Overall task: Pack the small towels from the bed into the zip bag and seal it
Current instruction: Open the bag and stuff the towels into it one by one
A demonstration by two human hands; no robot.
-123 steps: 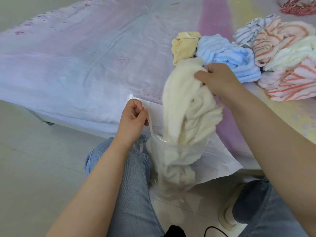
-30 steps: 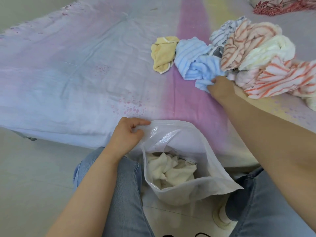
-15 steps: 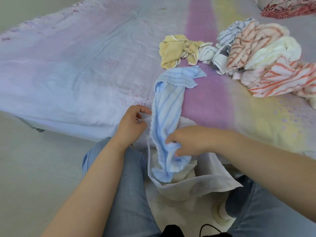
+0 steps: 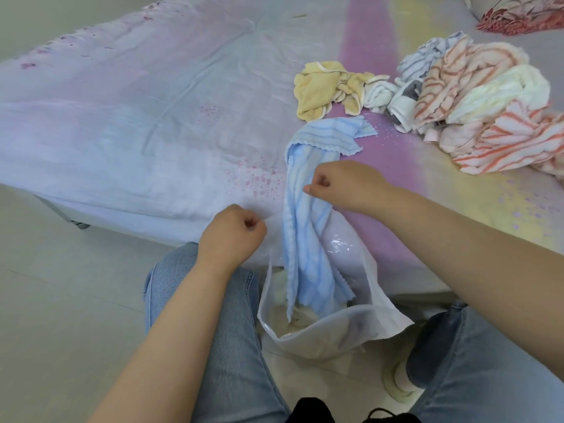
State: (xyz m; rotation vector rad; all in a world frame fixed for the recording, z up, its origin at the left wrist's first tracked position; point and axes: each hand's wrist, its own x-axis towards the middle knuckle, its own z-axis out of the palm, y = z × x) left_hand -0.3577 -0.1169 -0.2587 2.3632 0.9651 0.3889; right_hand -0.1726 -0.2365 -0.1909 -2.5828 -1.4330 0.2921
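Both hands are working: the right hand (image 4: 341,184) is pinching the blue towel (image 4: 308,239), hanging lengthwise into the zip bag (image 4: 378,303) below, whose rim the left hand (image 4: 232,236) is gripping.

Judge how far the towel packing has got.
Done: a cream towel lies in the clear plastic zip bag. In hand: the right hand feeds in the pale blue striped towel; the left hand holds the bag's rim. Left: the towel pile, then sealing.
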